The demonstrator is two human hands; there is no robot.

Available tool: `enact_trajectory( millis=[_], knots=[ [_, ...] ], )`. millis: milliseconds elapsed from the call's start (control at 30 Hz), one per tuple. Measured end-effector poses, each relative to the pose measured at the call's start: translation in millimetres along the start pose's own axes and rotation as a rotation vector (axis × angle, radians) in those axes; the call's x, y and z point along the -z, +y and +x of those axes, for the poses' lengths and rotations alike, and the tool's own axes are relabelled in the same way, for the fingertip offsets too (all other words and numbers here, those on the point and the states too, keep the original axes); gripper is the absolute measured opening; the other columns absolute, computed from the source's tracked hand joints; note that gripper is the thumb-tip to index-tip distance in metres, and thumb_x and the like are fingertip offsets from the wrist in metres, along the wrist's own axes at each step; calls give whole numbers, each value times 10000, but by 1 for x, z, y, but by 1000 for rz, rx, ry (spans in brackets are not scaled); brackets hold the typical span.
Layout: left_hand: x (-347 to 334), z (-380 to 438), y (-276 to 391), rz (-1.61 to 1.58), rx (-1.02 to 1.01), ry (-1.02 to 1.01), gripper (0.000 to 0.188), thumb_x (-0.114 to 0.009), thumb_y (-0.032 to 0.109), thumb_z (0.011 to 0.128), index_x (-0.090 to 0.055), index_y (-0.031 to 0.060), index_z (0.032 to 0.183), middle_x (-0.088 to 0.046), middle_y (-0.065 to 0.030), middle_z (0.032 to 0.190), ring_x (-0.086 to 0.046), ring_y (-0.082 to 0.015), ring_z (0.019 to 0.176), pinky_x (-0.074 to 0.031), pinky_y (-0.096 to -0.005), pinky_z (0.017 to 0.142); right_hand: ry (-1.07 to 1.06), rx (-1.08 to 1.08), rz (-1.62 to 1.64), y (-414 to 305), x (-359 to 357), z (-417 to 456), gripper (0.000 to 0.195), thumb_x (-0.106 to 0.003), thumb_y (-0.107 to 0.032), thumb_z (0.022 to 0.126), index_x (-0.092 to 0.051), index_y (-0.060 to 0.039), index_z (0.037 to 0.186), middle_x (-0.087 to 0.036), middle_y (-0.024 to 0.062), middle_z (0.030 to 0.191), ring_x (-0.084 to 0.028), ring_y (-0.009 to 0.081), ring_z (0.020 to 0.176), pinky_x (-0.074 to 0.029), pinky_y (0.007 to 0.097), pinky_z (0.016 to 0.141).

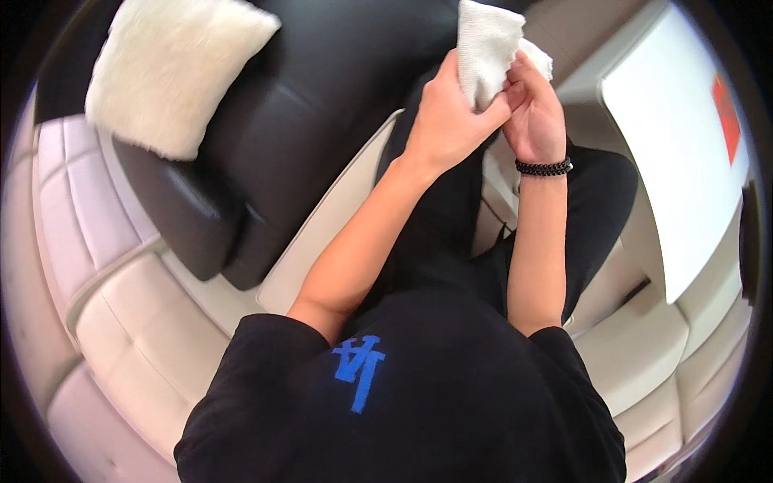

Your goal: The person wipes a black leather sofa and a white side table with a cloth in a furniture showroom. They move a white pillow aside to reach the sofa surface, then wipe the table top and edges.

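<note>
A white ribbed fabric piece [488,45], folded or bunched, is held up in front of me near the top of the view. My left hand [450,118] grips its lower left side, the fingers hidden behind the fabric and the thumb reaching across to the right. On its right edge, my right hand [534,108] pinches the cloth between fingertips and thumb. The two hands meet just below the fabric. A black beaded bracelet [543,166] circles my right wrist. What kind of fabric item this is, I cannot tell.
A black leather seat [314,115] lies to the left, with a fluffy cream cushion [175,66] on it. Cream padded sofa sections [133,326] curve around behind. At right stands a white tabletop [670,139] with a red item [726,119] near its far edge.
</note>
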State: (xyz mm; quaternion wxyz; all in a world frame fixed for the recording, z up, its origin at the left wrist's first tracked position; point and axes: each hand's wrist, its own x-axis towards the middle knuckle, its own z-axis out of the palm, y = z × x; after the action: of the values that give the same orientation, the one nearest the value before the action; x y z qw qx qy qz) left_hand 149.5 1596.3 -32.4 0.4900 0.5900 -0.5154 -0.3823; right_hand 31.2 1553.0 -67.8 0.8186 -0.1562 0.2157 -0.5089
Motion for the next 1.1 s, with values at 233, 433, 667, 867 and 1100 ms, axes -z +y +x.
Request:
enact_trajectory(
  millis=[233, 433, 667, 867, 1100],
  knots=[
    [161, -83, -118, -209, 345, 442, 303, -635, 112, 830, -577, -15, 1099, -642, -56, 969, -597, -124, 848, -501, -289, 754, -260, -193, -958, 179, -78, 11, 419, -450, -18, 829, -615, -35, 1214, -667, 143, 1061, -631, 217, 979, -504, 323, 842],
    [201, -92, -139, 437, 358, 517, 456, -752, 158, 764, -531, -30, 1117, -651, -147, 1032, -621, -208, 939, -487, -343, 830, -527, -155, -1546, 244, -75, 19, 408, -459, -145, 831, -539, 48, 1182, -570, 267, 1177, -525, 396, 1134, -402, 424, 993],
    [137, 22, -54, 247, -26, 256, 290, -664, 131, 839, -567, -25, 1064, -653, -94, 965, -602, -147, 869, -488, -304, 786, -44, 326, -846, 132, -78, 37, 343, -490, -167, 919, -566, 29, 1190, -626, 190, 1124, -611, 282, 1030, -456, 339, 914],
    [-12, 110, 12, 314, -283, -264, 336, -564, 234, 880, -561, -57, 1049, -650, -240, 942, -650, -316, 892, -495, -377, 808, 372, 633, -653, -4, 4, 68, 278, -476, -171, 960, -591, 12, 1136, -652, 75, 986, -589, 114, 882, -475, 259, 786],
    [-90, 155, -93, 809, -55, -635, 297, -482, 173, 863, -554, -107, 933, -581, -368, 978, -564, -487, 983, -459, -519, 856, 741, 337, -711, 54, 133, 112, 372, -402, -244, 962, -572, 84, 1005, -634, 279, 992, -623, 363, 930, -467, 432, 839]
  ],
)
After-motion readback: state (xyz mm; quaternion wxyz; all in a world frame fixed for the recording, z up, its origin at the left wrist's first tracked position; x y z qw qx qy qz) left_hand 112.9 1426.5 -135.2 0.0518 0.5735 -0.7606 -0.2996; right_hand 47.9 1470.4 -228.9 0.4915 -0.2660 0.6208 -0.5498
